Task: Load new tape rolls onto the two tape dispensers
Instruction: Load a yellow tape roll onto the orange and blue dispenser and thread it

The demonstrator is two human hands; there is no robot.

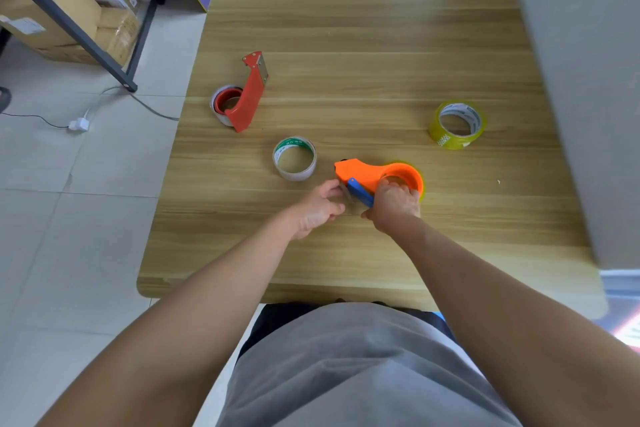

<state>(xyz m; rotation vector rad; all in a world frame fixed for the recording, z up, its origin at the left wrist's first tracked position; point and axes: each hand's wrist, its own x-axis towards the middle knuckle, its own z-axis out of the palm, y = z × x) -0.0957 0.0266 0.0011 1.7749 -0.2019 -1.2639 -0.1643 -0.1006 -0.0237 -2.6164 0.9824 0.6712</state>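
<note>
A wooden table [363, 28] stands on a tiled floor beside shelving with cartons. Both forearms reach forward over its near edge. The right hand [394, 204] grips the orange dispenser [374, 175], fingers curled into its ring, a yellowish roll seated there. The left hand [318, 208] pinches at its blade end. The red dispenser [247, 97], loaded, lies far left; an empty core [294, 158] sits between them, and a yellow roll [457, 124] lies well apart to the right.

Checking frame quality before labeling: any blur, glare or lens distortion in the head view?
Head view: strong wide-angle bowing, table edges curve and forearms balloon; soft smearing at the far table and right wall; orange dispenser, left hand and right hand reasonably sharp; lighting even, shadows faint, no harsh glare.
</note>
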